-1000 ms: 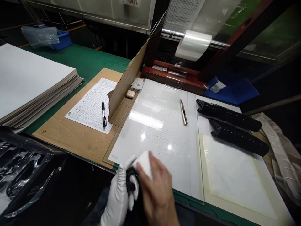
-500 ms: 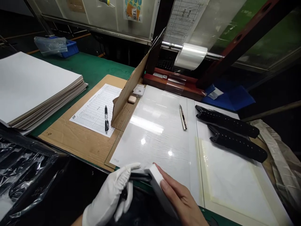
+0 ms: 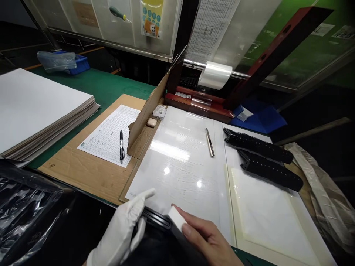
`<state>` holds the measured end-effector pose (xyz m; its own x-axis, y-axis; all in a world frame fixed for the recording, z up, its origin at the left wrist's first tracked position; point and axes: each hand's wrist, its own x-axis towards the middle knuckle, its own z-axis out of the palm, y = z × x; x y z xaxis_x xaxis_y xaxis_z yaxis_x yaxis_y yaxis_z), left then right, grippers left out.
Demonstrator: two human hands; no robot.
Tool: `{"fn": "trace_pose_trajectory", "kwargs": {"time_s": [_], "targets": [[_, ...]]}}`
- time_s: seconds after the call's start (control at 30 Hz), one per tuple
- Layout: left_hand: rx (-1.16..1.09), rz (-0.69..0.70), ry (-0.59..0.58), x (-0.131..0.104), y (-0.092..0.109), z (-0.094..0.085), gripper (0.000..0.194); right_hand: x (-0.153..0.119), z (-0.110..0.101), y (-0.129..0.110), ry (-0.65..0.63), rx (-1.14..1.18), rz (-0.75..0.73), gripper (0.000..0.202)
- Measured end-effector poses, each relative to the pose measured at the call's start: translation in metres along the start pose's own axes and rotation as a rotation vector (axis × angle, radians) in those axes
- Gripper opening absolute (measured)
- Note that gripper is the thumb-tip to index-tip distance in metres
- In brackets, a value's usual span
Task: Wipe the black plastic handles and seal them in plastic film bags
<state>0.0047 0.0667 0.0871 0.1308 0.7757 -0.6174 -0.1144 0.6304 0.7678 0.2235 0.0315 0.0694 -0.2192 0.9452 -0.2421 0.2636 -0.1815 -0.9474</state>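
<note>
My left hand (image 3: pixel 122 227), in a white glove, is closed around a glossy black part (image 3: pixel 156 218) at the bottom middle. A slotted end face of that part shows; its lower body is dark and partly hidden. In my bare right hand (image 3: pixel 208 238) is a white block (image 3: pixel 176 218), perhaps a sponge or eraser, pinched between thumb and fingers. The block lies against the part's right edge. Both hands are over the near edge of a clear-covered white work surface (image 3: pixel 177 173). A utility knife (image 3: pixel 210 142) rests on that surface.
Two black perforated parts (image 3: pixel 257 145) lie on the right. A film roll (image 3: pixel 215 75) hangs on a bar at the back. On the left are a pen (image 3: pixel 121 146), a printed sheet (image 3: pixel 104 138), a cardboard divider (image 3: pixel 149 105) and a stack of white boards (image 3: pixel 41 107).
The black part has turned so its slotted end shows more. My hands and the white block have shifted slightly left and down in view. The whole view has shifted too.
</note>
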Motion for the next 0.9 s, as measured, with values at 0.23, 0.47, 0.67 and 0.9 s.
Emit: {"fn": "trace_pose_trajectory", "kwargs": {"time_s": [0.23, 0.47, 0.67, 0.9], "targets": [[-0.102, -0.017, 0.006, -0.001, -0.008, 0.018, 0.069, 0.008, 0.013, -0.006, 0.130, -0.024, -0.041, 0.038], [-0.337, -0.113, 0.059, 0.003, -0.023, 0.029, 0.055, 0.023, 0.044, 0.013, 0.388, -0.440, -0.482, 0.054], [-0.232, -0.147, 0.030, 0.007, -0.046, 0.025, 0.033, 0.025, 0.019, 0.011, 0.268, -0.712, -0.638, 0.059], [-0.098, 0.066, 0.172, 0.012, -0.055, 0.022, 0.019, 0.022, 0.019, 0.012, 0.216, -0.763, -0.609, 0.056]]}}
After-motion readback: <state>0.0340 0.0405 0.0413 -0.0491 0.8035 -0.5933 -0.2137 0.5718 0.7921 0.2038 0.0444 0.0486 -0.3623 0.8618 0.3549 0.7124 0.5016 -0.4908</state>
